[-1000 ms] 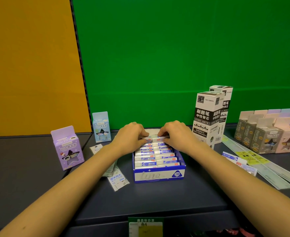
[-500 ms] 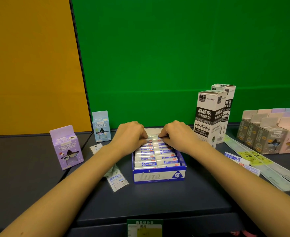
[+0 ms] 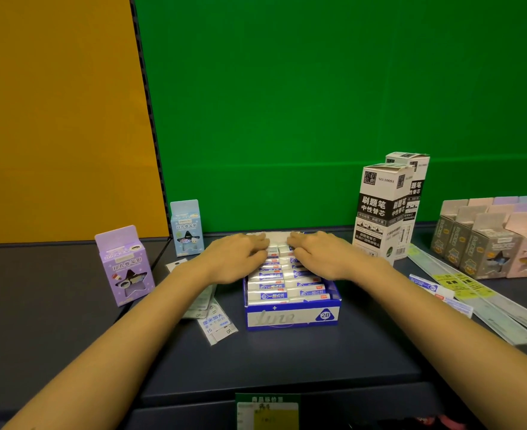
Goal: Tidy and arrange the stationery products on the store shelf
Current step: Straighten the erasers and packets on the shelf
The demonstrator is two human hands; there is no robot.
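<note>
A blue display box (image 3: 290,318) marked 2B stands at the middle of the dark shelf (image 3: 287,364), filled with rows of white erasers (image 3: 271,295) in blue-printed sleeves. My left hand (image 3: 237,259) and my right hand (image 3: 321,256) lie side by side over the back rows. Their fingers are stretched flat on the erasers and the fingertips nearly meet at the box's middle. The image is blurred around the fingers. The rear erasers are hidden under both hands.
A purple sharpener box (image 3: 125,265) and a light blue one (image 3: 187,228) stand to the left. Flat ruler packets (image 3: 217,327) lie beside the display box. On the right are two tall white refill boxes (image 3: 380,212), loose erasers (image 3: 431,287), long rulers (image 3: 485,305) and several grey and pink boxes (image 3: 479,243).
Both hands have uncurled from pinching the back erasers and now rest flatter on them. The view has shifted slightly left.
</note>
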